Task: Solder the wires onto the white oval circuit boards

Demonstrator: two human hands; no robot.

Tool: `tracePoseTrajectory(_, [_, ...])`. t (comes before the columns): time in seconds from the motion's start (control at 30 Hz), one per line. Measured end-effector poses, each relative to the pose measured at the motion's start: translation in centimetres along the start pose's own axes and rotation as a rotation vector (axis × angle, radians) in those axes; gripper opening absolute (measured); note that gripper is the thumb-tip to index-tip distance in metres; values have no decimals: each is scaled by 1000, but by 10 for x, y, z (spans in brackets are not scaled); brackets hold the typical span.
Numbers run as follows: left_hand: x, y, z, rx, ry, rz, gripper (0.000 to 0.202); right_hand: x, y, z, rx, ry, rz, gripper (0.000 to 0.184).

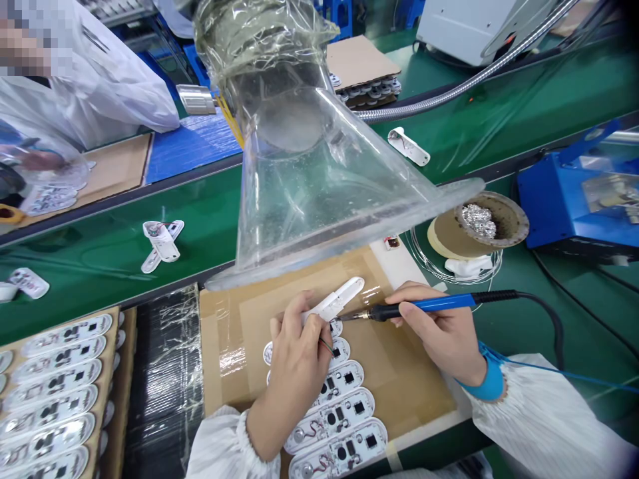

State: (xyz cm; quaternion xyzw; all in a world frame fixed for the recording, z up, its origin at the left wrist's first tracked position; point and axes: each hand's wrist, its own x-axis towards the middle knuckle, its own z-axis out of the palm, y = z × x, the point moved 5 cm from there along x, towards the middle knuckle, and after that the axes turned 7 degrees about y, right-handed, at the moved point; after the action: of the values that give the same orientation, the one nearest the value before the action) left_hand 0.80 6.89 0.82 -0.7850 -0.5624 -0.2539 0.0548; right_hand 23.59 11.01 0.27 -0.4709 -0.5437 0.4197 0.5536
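Note:
My left hand [298, 356] is closed around a white elongated plastic housing [337, 299], tilted up over a cardboard sheet [409, 372]. Thin wires show between the fingers. In my right hand [442, 326] is a soldering iron [424, 305] with a blue and black handle, held like a pen. Its metal tip points left and reaches the housing's lower edge; whether it touches is too small to tell. Below my left hand lies a row of white oval housings with circuit boards [344, 379], partly hidden by that hand. A blue wrist strap [486, 379] circles my right wrist.
A clear fume hood [319, 193] hangs just above the hands. At right stand a pot of metal shavings [444, 233], solder wire [424, 263] and a blue device [564, 199]. More boards fill a cardboard tray [117, 326] at left. Across the green belt [110, 233] sits a co-worker [100, 80].

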Motion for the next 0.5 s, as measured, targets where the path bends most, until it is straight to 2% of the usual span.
tracePoseTrajectory(0.5, [1,2,-1,16,1,20,18,4,-5,-2,18,17,-26,15])
